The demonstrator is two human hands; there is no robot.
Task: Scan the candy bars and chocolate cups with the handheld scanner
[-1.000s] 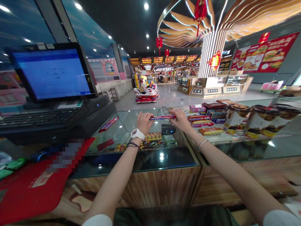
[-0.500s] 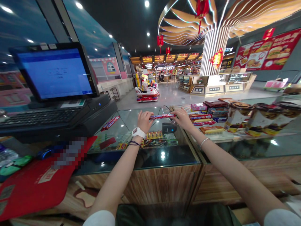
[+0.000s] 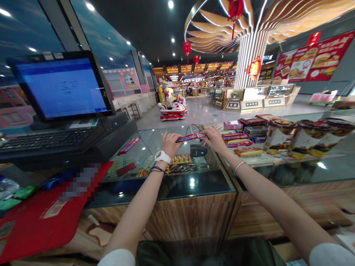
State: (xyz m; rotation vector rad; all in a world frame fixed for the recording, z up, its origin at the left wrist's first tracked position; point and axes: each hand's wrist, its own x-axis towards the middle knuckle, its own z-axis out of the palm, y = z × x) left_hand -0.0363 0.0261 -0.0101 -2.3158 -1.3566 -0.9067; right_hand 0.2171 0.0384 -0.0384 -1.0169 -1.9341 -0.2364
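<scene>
I'm holding a red Mentos roll [image 3: 190, 137] out in front of me, over the glass counter [image 3: 206, 184]. My left hand [image 3: 169, 143] is pinching its left end and my right hand [image 3: 215, 138] is pinching the other, so both hands are closing on the one roll. It's lying nearly level between them, right end a touch higher, with the lettering facing me and a pale patch showing by my right fingers; I can't tell whether that's a barcode.

What looks like a black barcode scanner [image 3: 198, 150], its blue light glowing, is sitting just on my side of the roll, apart from it. Another Mentos pack [image 3: 129, 146] is lying off to my left, and more Mentos rolls [image 3: 235, 137] are resting just beyond my right hand.

As I'm judging it, the step in hand is steadying and turning the roll. The next move is calling for a light pinch at both ends, a small roll of the fingertips to choose which face is showing, and care about not knocking the scanner.
</scene>
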